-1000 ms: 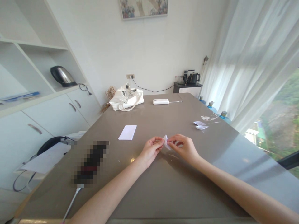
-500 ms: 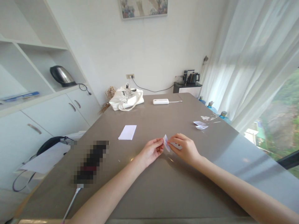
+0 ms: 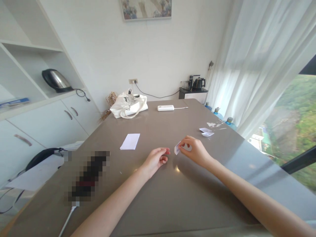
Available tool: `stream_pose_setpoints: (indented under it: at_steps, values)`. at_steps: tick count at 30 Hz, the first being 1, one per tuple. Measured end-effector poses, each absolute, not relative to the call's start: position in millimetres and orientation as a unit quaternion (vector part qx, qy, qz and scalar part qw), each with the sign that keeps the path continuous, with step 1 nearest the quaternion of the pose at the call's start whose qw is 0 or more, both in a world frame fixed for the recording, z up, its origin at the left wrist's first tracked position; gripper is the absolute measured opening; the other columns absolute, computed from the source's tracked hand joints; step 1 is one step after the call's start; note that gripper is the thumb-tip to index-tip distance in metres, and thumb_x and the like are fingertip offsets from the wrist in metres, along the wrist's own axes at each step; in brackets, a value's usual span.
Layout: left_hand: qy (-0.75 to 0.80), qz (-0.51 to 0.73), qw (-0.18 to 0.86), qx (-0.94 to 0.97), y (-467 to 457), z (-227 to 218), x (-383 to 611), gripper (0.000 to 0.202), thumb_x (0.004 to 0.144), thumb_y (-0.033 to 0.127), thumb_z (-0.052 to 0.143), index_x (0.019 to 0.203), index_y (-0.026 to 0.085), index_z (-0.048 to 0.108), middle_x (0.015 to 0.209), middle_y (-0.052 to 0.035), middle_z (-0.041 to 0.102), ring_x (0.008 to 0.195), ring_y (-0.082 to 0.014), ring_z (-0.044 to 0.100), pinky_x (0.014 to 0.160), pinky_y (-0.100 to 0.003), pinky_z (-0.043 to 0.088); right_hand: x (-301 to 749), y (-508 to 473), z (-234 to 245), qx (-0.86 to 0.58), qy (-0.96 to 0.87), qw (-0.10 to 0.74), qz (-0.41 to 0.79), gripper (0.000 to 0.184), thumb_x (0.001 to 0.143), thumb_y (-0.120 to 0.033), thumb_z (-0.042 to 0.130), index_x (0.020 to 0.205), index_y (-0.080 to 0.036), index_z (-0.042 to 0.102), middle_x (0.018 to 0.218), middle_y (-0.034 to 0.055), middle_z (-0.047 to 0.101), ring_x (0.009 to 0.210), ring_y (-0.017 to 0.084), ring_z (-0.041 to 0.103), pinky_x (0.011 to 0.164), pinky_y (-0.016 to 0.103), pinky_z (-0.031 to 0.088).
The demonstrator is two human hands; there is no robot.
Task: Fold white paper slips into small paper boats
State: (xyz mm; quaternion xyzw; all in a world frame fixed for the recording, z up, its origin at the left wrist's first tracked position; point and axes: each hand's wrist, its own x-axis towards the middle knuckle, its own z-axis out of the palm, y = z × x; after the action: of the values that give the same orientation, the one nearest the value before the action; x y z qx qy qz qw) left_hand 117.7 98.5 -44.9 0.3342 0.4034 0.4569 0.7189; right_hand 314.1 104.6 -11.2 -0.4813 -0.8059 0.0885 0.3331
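Observation:
A small folded piece of white paper (image 3: 176, 148) is pinched between the thumb and fingers of my right hand (image 3: 194, 149), just above the table's middle. My left hand (image 3: 156, 160) is a short way to the left, its fingers loosely bent and apart, with nothing in them. A gap shows between it and the folded paper. Beyond my right hand, two folded white paper pieces lie close together; the nearer one (image 3: 207, 134) looks like a small paper boat. A stack of white paper (image 3: 130, 141) lies on the table beyond my left hand.
On the brown table (image 3: 158, 204), a white bag (image 3: 129, 105) and a white power bank (image 3: 165, 108) with a short cable stand at the far end. Paper scraps (image 3: 214, 124) lie near the right edge. A blurred-out dark object (image 3: 89, 177) with a white cable is at left.
My left hand has let go of the folded paper and come away to the left. My right hand keeps hold of it. The view has shifted slightly.

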Motion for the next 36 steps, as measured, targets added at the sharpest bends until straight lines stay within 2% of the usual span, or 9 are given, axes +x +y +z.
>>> stream_pose_setpoints:
  at_steps: [4, 7, 10, 16, 21, 28, 31, 34, 36]
  values:
    - [0.426, 0.468, 0.700, 0.329, 98, -42, 117, 0.008, 0.079, 0.011, 0.057, 0.080, 0.008, 0.065, 0.076, -0.0072, 0.063, 0.050, -0.0040, 0.051, 0.045, -0.015, 0.035, 368, 132, 0, -0.617, -0.728, 0.296, 0.042, 0.015, 0.072, -0.029, 0.060, 0.069, -0.019, 0.070, 0.068, 0.0026, 0.064, 0.062, 0.016, 0.054, 0.058, 0.025, 0.038]
    - [0.429, 0.458, 0.703, 0.336, 97, -40, 118, 0.011, 0.080, 0.009, 0.054, 0.079, 0.008, 0.064, 0.075, -0.0073, 0.063, 0.050, -0.0039, 0.051, 0.045, -0.015, 0.034, 411, 149, 0, -0.720, -0.648, 0.247, 0.011, 0.015, 0.070, -0.031, 0.061, 0.069, -0.020, 0.072, 0.074, 0.0043, 0.069, 0.069, 0.020, 0.059, 0.057, 0.027, 0.038]
    - [0.434, 0.450, 0.702, 0.340, 97, -39, 118, 0.009, 0.079, 0.009, 0.055, 0.078, 0.008, 0.065, 0.075, -0.0073, 0.063, 0.049, -0.0040, 0.050, 0.045, -0.015, 0.034, 435, 158, -7, -0.765, -0.608, 0.213, 0.002, 0.014, 0.067, -0.030, 0.063, 0.070, -0.020, 0.072, 0.077, 0.0054, 0.070, 0.073, 0.023, 0.062, 0.058, 0.027, 0.040]
    - [0.427, 0.440, 0.708, 0.349, 96, -41, 115, 0.009, 0.077, 0.007, 0.055, 0.079, 0.008, 0.065, 0.075, -0.0072, 0.064, 0.050, -0.0042, 0.051, 0.046, -0.016, 0.034, 438, 162, -18, -0.794, -0.587, 0.158, 0.011, 0.017, 0.066, -0.031, 0.064, 0.074, -0.020, 0.073, 0.078, 0.0090, 0.069, 0.075, 0.026, 0.063, 0.058, 0.030, 0.043]
    - [0.420, 0.439, 0.711, 0.354, 98, -43, 113, 0.009, 0.077, 0.007, 0.056, 0.078, 0.008, 0.065, 0.076, -0.0070, 0.063, 0.051, -0.0045, 0.051, 0.046, -0.016, 0.034, 437, 162, -19, -0.793, -0.591, 0.146, 0.028, 0.020, 0.070, -0.032, 0.063, 0.078, -0.017, 0.073, 0.081, 0.0136, 0.067, 0.080, 0.029, 0.063, 0.063, 0.034, 0.043]
    - [0.417, 0.438, 0.713, 0.353, 97, -42, 112, 0.006, 0.074, 0.009, 0.060, 0.077, 0.009, 0.065, 0.076, -0.0070, 0.063, 0.052, -0.0048, 0.050, 0.046, -0.017, 0.033, 437, 161, -20, -0.786, -0.602, 0.137, 0.004, 0.016, 0.069, -0.032, 0.063, 0.074, -0.020, 0.073, 0.080, 0.0112, 0.068, 0.077, 0.028, 0.063, 0.061, 0.033, 0.043]
    - [0.421, 0.437, 0.710, 0.358, 96, -42, 113, 0.006, 0.073, 0.010, 0.061, 0.078, 0.009, 0.064, 0.077, -0.0069, 0.063, 0.052, -0.0048, 0.050, 0.047, -0.017, 0.033, 436, 160, -17, -0.790, -0.599, 0.127, 0.006, 0.020, 0.072, -0.037, 0.061, 0.077, -0.020, 0.073, 0.083, 0.0113, 0.068, 0.079, 0.027, 0.062, 0.062, 0.033, 0.043]
    - [0.451, 0.436, 0.657, 0.417, 99, -39, 109, 0.009, 0.074, 0.015, 0.059, 0.081, 0.011, 0.063, 0.080, -0.0065, 0.063, 0.053, -0.0060, 0.050, 0.049, -0.019, 0.034, 434, 158, -13, -0.798, -0.589, 0.131, -0.001, 0.025, 0.073, -0.041, 0.059, 0.078, -0.020, 0.072, 0.083, 0.0117, 0.068, 0.080, 0.028, 0.063, 0.063, 0.034, 0.043]
    - [0.504, 0.427, 0.546, 0.515, 104, -36, 99, 0.010, 0.077, 0.019, 0.056, 0.082, 0.013, 0.063, 0.083, -0.0066, 0.063, 0.057, -0.0094, 0.053, 0.054, -0.022, 0.038, 432, 156, -10, -0.798, -0.584, 0.146, -0.020, 0.025, 0.074, -0.040, 0.057, 0.078, -0.020, 0.071, 0.081, 0.0117, 0.068, 0.080, 0.029, 0.063, 0.062, 0.033, 0.042]
